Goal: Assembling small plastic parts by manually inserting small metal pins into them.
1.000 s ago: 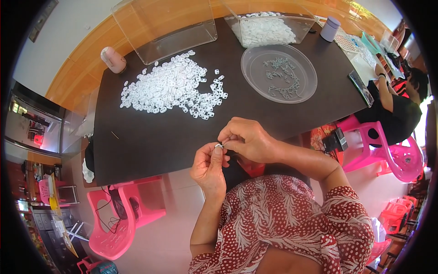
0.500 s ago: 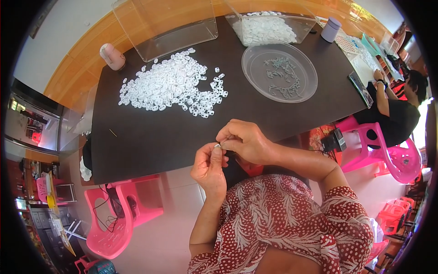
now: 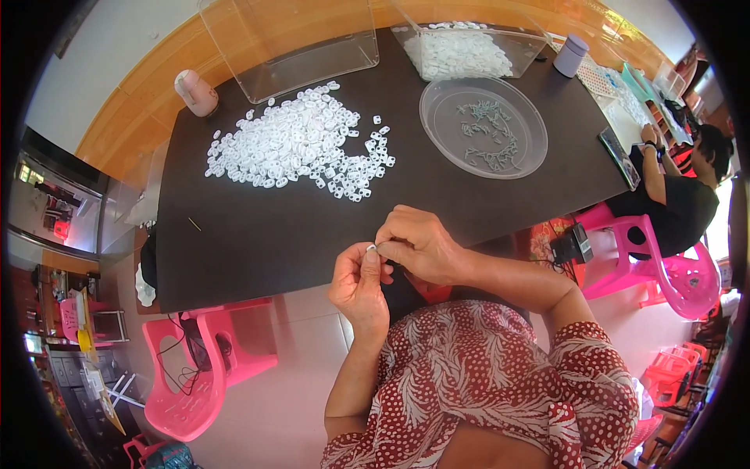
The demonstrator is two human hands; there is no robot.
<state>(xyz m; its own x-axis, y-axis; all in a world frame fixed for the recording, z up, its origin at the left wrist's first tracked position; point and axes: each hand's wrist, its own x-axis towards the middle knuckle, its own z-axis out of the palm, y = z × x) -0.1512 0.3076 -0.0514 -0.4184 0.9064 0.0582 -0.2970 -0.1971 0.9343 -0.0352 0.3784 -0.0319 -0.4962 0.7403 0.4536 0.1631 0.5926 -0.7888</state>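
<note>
My left hand [image 3: 362, 285] pinches a small white plastic piece [image 3: 372, 248] between thumb and forefinger, just off the table's near edge. Against that piece, the fingertips of my right hand [image 3: 418, 242] are pressed together; whatever they grip is hidden or too small to make out. Ahead and to the left lies a wide heap of small white plastic pieces with holes [image 3: 289, 137]. Ahead on the right stands a round clear tray [image 3: 533, 148] with many small grey-green pins or screws [image 3: 488, 117] scattered inside.
On the dark table [image 3: 258, 242] stand a clear empty-looking bin [image 3: 312, 74], a clear bin of white pieces [image 3: 461, 53], a pink bottle [image 3: 196, 94], a lilac container [image 3: 571, 55] and a phone [image 3: 619, 159]. A co-worker [image 3: 672, 180] sits at right; a pink chair [image 3: 195, 399] is at left.
Both hands stay together over the same spot, with only a slight shift of the right fingers. The whole view has moved a little; nothing is visibly taken up or let go.
</note>
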